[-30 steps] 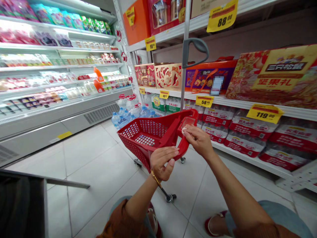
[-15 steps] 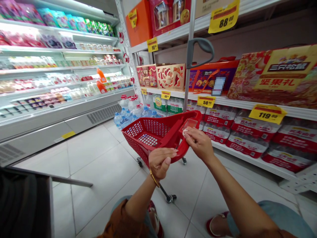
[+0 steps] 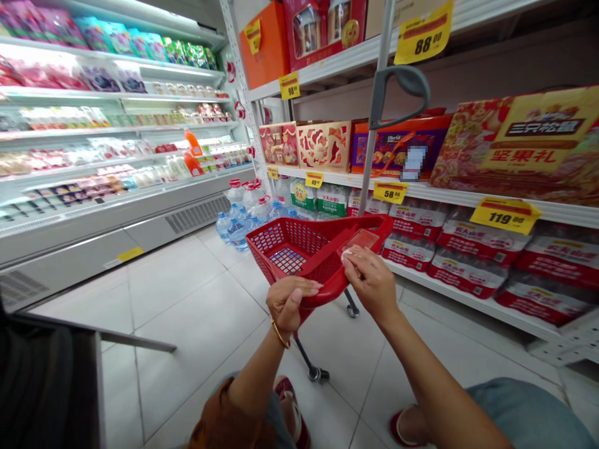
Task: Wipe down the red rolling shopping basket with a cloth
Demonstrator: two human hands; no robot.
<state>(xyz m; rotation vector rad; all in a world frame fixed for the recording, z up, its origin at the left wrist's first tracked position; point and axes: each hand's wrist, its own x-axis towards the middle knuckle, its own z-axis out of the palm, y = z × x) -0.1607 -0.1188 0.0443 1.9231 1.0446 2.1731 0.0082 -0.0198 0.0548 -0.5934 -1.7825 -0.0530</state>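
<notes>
Left hand (image 3: 287,304): grip narrow, fingers (image 3: 299,287) curled over the red rim (image 3: 322,298) of a wheeled red plastic shopping basket (image 3: 276,249). Right hand (image 3: 372,287): grip narrow, fingertips (image 3: 350,257) pinched on a small white scrap (image 3: 347,254), material too small to tell, right at the edge of a clear plastic panel (image 3: 364,240) set in the basket's rim. Basket position: on the tile floor (image 3: 187,299), held up on a tilt, with a grey pole and loop handle (image 3: 401,84) rising from it. Right of the basket: a white shelf (image 3: 468,201) carrying water packs (image 3: 468,268) printed 农夫山泉, a gift box (image 3: 515,140) printed 三只松鼠 and 坚果礼, and a purple box (image 3: 397,146) with a word starting "Obe". Yellow price tags on that shelf: 119.00 (image 3: 505,215), 58.00 (image 3: 390,192), 49.00 (image 3: 314,179). Higher up, a further tag: 88.00 (image 3: 423,40). Left of the basket: a refrigerated display case (image 3: 116,212).
</notes>
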